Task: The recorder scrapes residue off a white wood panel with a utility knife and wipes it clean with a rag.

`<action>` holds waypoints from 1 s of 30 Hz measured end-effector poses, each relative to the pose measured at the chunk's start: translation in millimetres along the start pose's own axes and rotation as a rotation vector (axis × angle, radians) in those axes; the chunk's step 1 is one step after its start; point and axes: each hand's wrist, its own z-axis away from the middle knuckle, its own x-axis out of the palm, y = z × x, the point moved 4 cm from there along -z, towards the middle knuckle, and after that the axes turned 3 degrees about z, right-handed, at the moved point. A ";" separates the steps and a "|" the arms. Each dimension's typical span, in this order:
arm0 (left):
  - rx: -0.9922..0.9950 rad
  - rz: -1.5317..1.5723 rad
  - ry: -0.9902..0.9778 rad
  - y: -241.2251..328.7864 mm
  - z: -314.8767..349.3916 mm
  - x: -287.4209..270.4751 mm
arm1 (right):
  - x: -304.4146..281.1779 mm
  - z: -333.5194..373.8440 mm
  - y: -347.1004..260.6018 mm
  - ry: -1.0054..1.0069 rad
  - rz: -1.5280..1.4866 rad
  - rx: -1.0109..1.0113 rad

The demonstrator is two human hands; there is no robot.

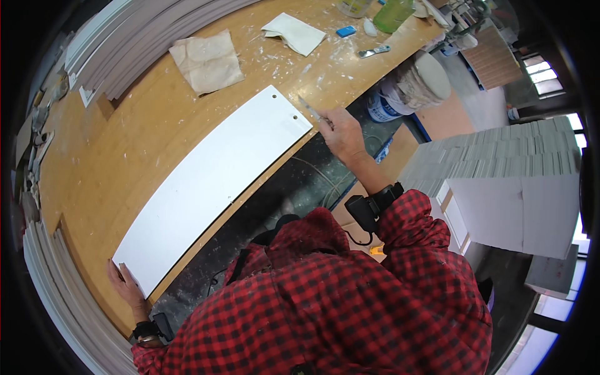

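Note:
A long white panel (206,194) with one curved edge lies on the wooden workbench, running from near left to far right. Two small holes show at its far end. My left hand (127,289) grips the near-left end, fingers round its edge. Just beyond the far-right corner, my right hand (342,134) is closed around a thin-bladed knife (305,104), its blade pointing away from me over the bench; most of its handle is hidden in the fingers.
On the workbench (150,137) lie a beige cloth (207,62), a folded white cloth (294,32), a blue block (345,31) and a metal scraper (373,52). A green bottle (394,15) stands farther back. White strips (131,47) are stacked at left. Buckets (406,87) and stacked boards (500,156) stand right.

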 end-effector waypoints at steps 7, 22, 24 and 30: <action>-0.002 0.100 0.094 72.2 20.2 57.5 | 21.8 -11.1 27.4 0.039 0.115 -0.156; -0.041 -0.101 0.107 78.3 22.2 55.1 | 56.7 -6.4 -32.3 -0.109 -0.105 -0.407; -0.044 -0.107 0.113 82.9 22.4 55.3 | 26.2 -44.1 19.0 -0.095 -0.042 -0.173; 0.031 -0.007 0.118 90.9 18.6 66.2 | 58.2 -4.1 -41.0 -0.166 0.093 -0.314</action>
